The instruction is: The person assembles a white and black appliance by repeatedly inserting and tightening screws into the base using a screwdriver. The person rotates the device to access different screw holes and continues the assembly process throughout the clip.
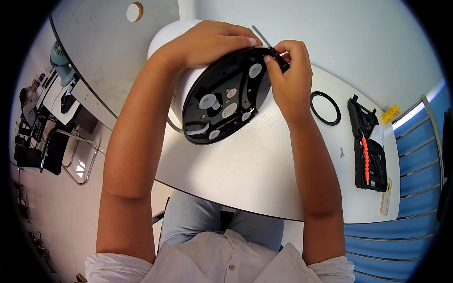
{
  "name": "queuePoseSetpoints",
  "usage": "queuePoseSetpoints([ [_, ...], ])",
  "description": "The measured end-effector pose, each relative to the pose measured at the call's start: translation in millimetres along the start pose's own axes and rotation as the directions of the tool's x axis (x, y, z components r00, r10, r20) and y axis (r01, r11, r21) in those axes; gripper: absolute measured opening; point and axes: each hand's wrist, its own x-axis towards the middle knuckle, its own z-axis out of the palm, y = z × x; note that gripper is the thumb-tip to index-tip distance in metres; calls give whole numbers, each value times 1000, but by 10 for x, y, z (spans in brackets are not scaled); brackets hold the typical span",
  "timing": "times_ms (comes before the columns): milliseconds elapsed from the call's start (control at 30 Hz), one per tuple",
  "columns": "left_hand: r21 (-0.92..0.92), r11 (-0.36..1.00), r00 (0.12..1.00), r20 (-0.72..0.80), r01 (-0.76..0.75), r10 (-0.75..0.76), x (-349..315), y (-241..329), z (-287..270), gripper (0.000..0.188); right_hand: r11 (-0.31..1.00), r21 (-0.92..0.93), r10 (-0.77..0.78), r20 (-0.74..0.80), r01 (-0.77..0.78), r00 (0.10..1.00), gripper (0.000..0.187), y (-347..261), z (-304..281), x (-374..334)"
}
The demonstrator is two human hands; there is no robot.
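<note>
A rounded white appliance (163,37) lies tipped on the table, its round black base (219,125) facing me. Several whitish suction-cup feet (255,70) and pale round labels show on that base. Across the top of the white body and the base's upper rim lies my left hand (207,42), fingers closed over it. My right hand (290,70) pinches a screwdriver (278,57) by its black handle at the base's upper right edge. The screwdriver's metal shaft points up and away from the base.
On the white table (245,174), a black ring (325,108) lies right of my right forearm. Farther right are small screws (342,152), an open black tool case (370,162) with an orange flexible shaft (365,158), and a yellow object (390,113). Metal rails (417,167) stand beyond.
</note>
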Motion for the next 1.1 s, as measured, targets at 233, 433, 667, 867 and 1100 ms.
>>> queuePoseSetpoints([
  [233,9,1000,1000,-5,11,-11,-21,34,-5,37,931,45,357,98,-362,929,23,-124,-40,29],
  [433,33,999,1000,7,26,-26,-29,43,-20,37,943,37,329,46,-331,943,23,-108,-16,1],
  [667,2,999,998,48,39,-39,-9,51,-39,37,868,235,419,124,-437,900,20,-74,-55,16],
  [867,-6,999,999,29,33,-33,-15,74,-11,36,899,187,374,137,-395,917,13,-261,-607,251],
  [1100,65,998,999,38,-2,0,-2,60,-45,35,920,-268,383,446,-287,809,11,-501,-1204,294],
])
